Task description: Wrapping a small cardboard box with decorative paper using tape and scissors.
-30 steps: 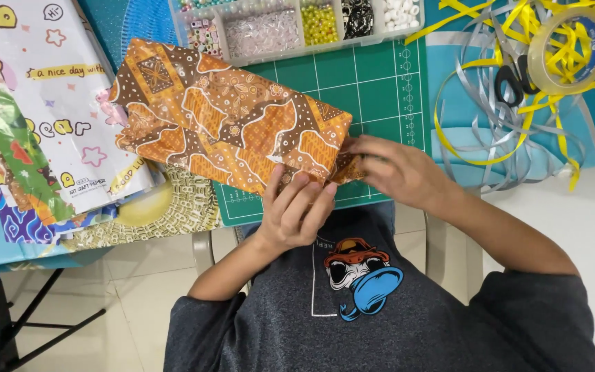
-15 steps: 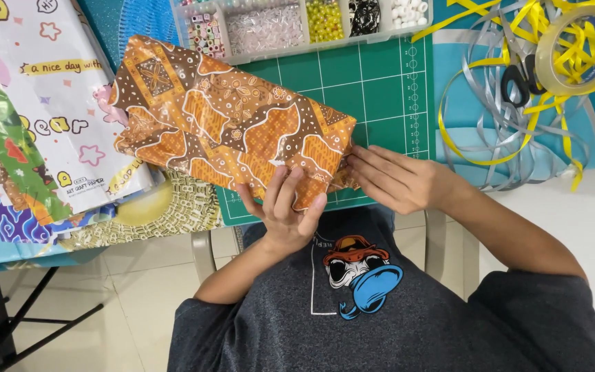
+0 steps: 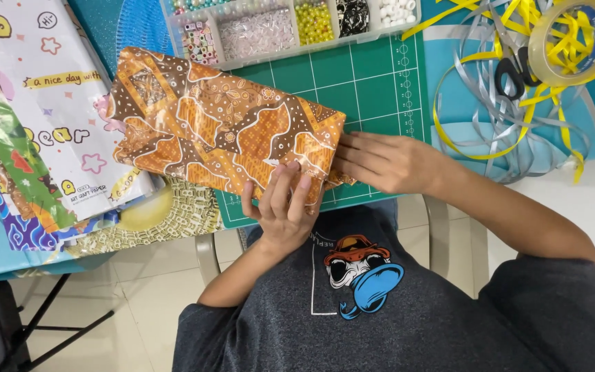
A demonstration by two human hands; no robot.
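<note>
Lying slantwise across the green cutting mat [image 3: 373,83], a long parcel wrapped in orange and brown patterned paper [image 3: 222,127] is held at its near right end by both hands. The left hand [image 3: 280,207] is curled over the near edge of the parcel, its fingers [image 3: 290,182] pressed on top of the paper in a loose grip. The right hand [image 3: 383,162] is laid flat and open against the end of the parcel, fingers stretched out and touching the folded end flap. The far left end of the parcel is overlapped onto a stack of decorated paper sheets [image 3: 49,124]. A clear compartment box of beads [image 3: 277,27] is seen just beyond the parcel, at the far edge of the mat. Well apart to the right, a tangle of yellow and silver ribbon [image 3: 511,117] is spread out, with a roll of clear tape [image 3: 569,38] and black-handled scissors [image 3: 511,76] lying on it.
</note>
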